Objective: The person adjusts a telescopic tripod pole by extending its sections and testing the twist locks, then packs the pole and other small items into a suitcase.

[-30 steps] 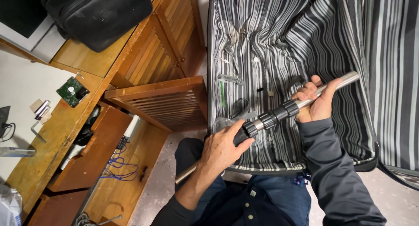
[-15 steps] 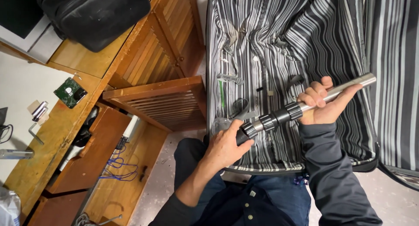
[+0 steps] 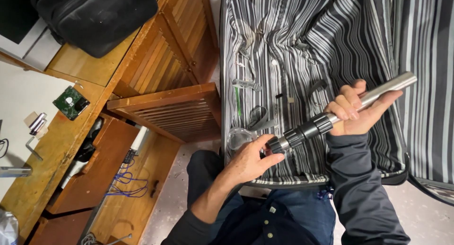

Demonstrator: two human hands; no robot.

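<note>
Striped suitcase lining: one telescopic tube, two hands.

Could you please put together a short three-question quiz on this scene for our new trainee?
1. True or false: the right hand grips the bare metal tube.
2. What do the left hand's fingers pinch: A) the green circuit board, B) the black collar at the tube's lower end, C) the black bag?
3. What lies beneath the tube?

Key: 1. True. 2. B. 3. An open suitcase with striped lining.
</note>
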